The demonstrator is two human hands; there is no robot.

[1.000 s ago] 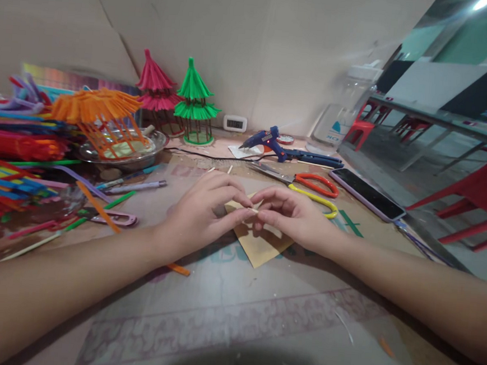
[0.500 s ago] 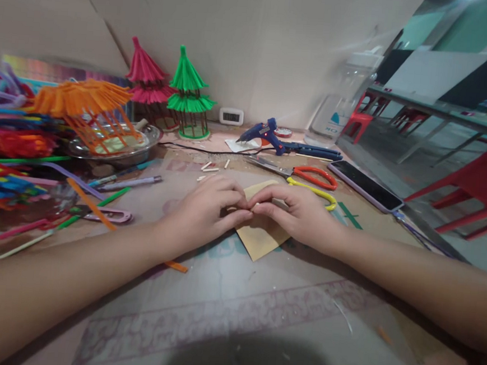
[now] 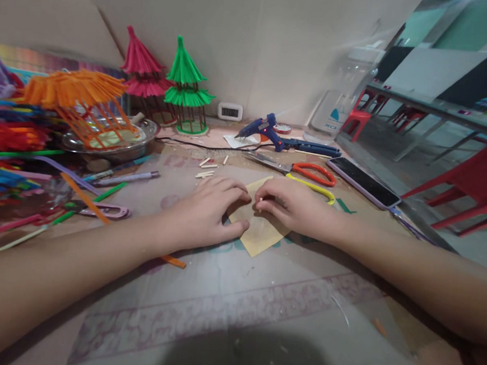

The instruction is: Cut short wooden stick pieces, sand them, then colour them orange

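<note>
My left hand (image 3: 207,213) rests on the table with its fingers curled, pressing on the left part of a tan cardboard piece (image 3: 262,234). My right hand (image 3: 294,206) lies on the same piece, its fingertips pinched on a small pale stick whose tip shows at the thumb. The two hands are a short way apart. Several short pale stick pieces (image 3: 206,168) lie just beyond the hands.
Scissors with orange and yellow handles (image 3: 307,176), a blue glue gun (image 3: 268,133) and a phone (image 3: 364,182) lie at the right. Pink (image 3: 140,76), green (image 3: 187,85) and orange (image 3: 79,96) straw pagodas, a metal tray (image 3: 146,135) and colourful straws (image 3: 1,158) fill the left.
The hands have come down onto the cardboard and drawn slightly apart; before, their fingertips met over a small stick. The view has tilted down a little.
</note>
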